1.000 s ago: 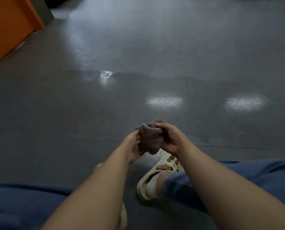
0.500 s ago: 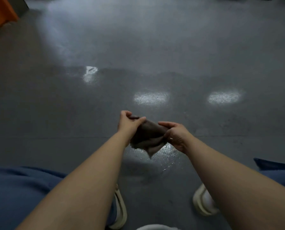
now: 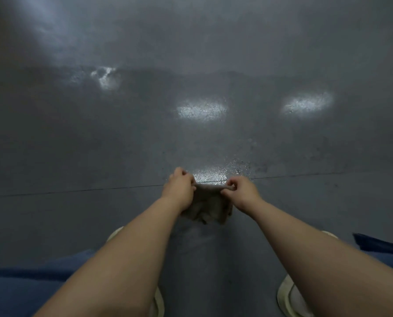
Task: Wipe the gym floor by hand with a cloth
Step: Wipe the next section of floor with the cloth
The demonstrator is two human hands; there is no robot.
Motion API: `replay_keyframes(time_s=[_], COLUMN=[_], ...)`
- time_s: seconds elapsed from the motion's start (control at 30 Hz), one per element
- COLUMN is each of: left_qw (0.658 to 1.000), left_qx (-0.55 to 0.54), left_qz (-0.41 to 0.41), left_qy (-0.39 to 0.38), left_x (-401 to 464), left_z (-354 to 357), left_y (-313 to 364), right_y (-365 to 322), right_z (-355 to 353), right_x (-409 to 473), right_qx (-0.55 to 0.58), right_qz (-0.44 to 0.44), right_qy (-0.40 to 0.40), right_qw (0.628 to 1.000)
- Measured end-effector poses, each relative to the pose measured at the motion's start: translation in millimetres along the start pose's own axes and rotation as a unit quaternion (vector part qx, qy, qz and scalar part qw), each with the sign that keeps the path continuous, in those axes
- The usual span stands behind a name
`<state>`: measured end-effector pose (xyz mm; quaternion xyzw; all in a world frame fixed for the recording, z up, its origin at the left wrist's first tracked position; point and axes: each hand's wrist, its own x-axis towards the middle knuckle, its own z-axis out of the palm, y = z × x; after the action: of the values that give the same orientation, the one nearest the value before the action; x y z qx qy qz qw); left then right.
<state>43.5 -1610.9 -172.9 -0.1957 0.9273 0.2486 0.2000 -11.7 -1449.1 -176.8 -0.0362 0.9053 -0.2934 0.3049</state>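
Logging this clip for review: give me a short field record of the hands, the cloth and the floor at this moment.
left hand: pinches the cloth's top left corner
right hand: pinches the top right corner
cloth: brown, stretched between both hands, lower part bunched
floor: dark grey, thin seam line across
wet patch: glossy, just beyond the cloth
wiping: not yet begun

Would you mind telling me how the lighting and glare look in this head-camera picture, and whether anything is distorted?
Head view: dim overall; bright glare patches on the grey floor, one just beyond the cloth; left hand and right hand are evenly lit and fairly sharp; the wide-angle lens stretches the forearms near the bottom edge.
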Motion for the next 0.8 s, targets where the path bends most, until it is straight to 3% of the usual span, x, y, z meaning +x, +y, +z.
replay_keyframes(time_s=[0.17,0.23,0.3,0.37,0.43,0.63,0.8], left_qw=[0.981,0.975,0.984,0.985,0.98,0.985,0.988], left_qx=[0.014,0.034,0.083,0.14,0.155,0.129,0.098], left_qz=[0.096,0.122,0.121,0.088,0.053,-0.02,-0.095], left_qy=[0.165,0.181,0.099,-0.037,-0.113,-0.114,-0.065], left_x=[30,39,48,54,56,66,75], left_z=[-13,-11,-1,16,31,54,76], left_y=[18,19,15,9,2,-9,-11], right_y=[-11,-8,-2,11,21,25,17], right_z=[-26,-31,-29,-16,0,33,62], right_x=[41,52,60,64,68,86,114], right_qx=[-0.019,-0.059,-0.128,-0.239,-0.282,-0.233,-0.288], right_qz=[-0.082,-0.124,-0.128,-0.103,-0.087,-0.075,-0.148], right_qy=[0.103,0.147,0.13,0.038,-0.017,-0.02,-0.051], right_qw=[0.991,0.98,0.975,0.965,0.955,0.97,0.945])
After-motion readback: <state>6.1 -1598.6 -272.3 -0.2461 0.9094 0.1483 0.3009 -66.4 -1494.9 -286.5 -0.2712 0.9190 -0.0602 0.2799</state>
